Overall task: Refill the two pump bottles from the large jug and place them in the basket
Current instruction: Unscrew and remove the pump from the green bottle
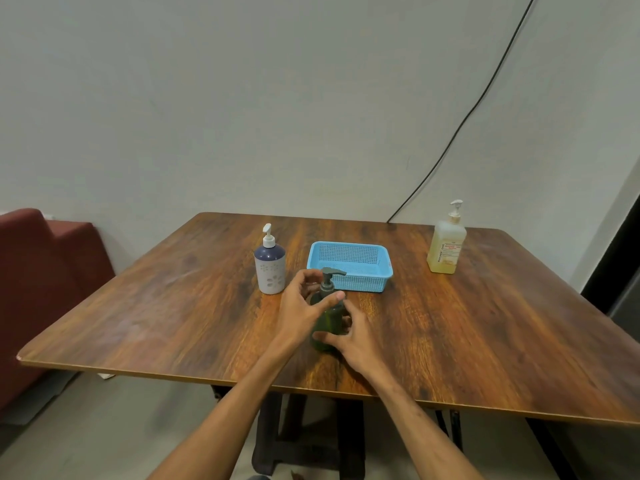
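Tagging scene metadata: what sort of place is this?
Likely a plain room in a home or office, not a lab: wooden table by a bare wall, maroon sofa at left, loose black cable running down the wall.

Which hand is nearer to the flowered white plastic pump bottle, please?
Left. The left hand is just right of the flowered white pump bottle, at the neck of the dark green pump bottle; the right hand holds its body, farther right.

The wooden table [485, 323] carries a green bottle [328, 321], a white bottle [270, 271], a basket [349, 283] and a jug [446, 251].
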